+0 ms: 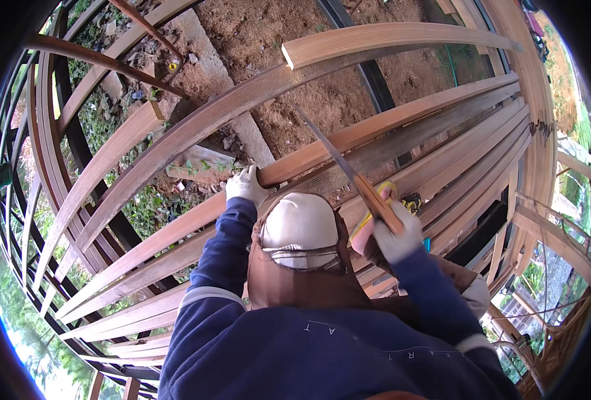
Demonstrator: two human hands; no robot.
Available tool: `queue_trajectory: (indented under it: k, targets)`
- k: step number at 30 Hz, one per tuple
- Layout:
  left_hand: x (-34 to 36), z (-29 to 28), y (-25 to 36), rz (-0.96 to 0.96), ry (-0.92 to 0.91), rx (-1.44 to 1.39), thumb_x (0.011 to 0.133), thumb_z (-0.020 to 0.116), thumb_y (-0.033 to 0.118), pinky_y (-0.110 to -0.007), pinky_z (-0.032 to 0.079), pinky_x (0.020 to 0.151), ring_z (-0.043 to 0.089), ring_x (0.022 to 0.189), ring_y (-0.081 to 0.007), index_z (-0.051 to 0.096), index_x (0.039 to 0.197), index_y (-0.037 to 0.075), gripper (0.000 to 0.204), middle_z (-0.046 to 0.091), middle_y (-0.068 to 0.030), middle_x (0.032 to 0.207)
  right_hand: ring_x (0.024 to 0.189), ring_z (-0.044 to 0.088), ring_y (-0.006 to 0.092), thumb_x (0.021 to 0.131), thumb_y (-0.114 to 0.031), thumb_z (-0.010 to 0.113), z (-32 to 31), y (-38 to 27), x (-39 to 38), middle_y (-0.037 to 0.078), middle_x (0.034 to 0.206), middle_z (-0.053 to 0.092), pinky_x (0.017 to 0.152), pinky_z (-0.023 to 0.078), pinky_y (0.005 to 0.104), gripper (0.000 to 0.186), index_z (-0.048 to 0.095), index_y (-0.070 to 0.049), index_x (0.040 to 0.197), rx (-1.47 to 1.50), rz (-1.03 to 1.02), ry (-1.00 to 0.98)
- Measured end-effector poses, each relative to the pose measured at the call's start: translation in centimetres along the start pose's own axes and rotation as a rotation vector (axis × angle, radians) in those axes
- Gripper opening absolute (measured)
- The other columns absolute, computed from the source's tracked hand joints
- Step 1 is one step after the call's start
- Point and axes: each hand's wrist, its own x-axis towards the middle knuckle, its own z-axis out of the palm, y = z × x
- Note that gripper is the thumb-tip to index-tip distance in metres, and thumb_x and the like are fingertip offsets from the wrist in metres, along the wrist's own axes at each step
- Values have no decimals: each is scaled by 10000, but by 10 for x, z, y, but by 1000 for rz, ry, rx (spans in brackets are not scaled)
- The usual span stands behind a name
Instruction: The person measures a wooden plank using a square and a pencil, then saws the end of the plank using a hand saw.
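My left hand (247, 186), in a white glove, grips a long reddish-brown wooden board (349, 145) from above. My right hand (401, 235), also gloved and slightly blurred, is closed round the wooden handle of a handsaw (339, 159). The narrow blade slants up and left across the boards, its tip beyond the held board. Whether the teeth touch the wood I cannot tell. Beside the right hand shows something yellow (361, 231), partly hidden. Between my arms is a rounded white shape (301, 221) ringed with brown cloth; I cannot make out what it is.
Several more boards (469, 150) run side by side to the right. A pale-ended beam (389, 37) lies farther off over a dark metal bar (377, 83). Below the frame are brown soil (282, 120) and a concrete strip (205, 50). Rusty pipes (102, 63) cross at upper left.
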Motion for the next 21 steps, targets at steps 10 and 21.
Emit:
queue_trajectory:
  k: [10,21]
  targets:
    - [-6,7,-2,37,73,28,655,841,635,-475,552,903,700,1035,-372,630,1134,77,765,727,-179,1076,840,697,229,845,-35,642,-51,2,-73,165,920,695,759,544,338,259,650,53,1089,-36,-127,1]
    - [-8,12,-4,51,87,-6,672,829,648,-476,533,940,689,1077,-368,640,1146,87,759,727,-170,1100,764,739,304,840,-42,648,-42,-8,-65,182,866,709,688,567,384,195,660,52,1009,10,-132,36]
